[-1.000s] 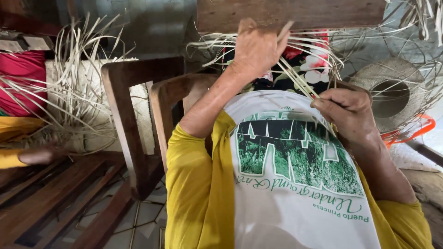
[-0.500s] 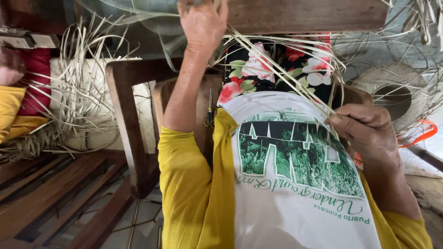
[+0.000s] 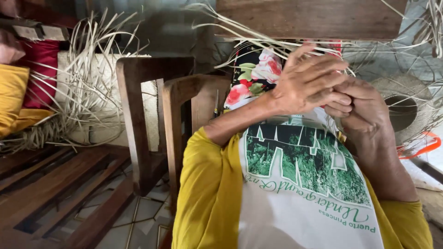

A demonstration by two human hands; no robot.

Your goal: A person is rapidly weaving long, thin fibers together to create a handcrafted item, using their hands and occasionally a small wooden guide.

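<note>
- Since half a second ago, left hand has come down from up by the far wooden plank and now meets the right hand in front of the chest.
- Left hand: fingers long and loosely spread, lying over the knuckles of the right; touching it.
- Right hand: curled shut, thumb and fingers pressed together just under the left palm. Appears to pinch the near ends of the pale straw strips, but the grip itself is hidden behind the left hand, so cannot tell for sure.
- Straw strips fan away from the hands, up and left, across the flowered cloth toward the plank.
- Right of the hands: woven straw hat, crown facing the camera, loose strands around its brim.
- Left: wooden chair, and beyond it a big sheaf of loose straw against red and yellow cushions.
- Near: yellow sleeves and white printed shirt.
</note>
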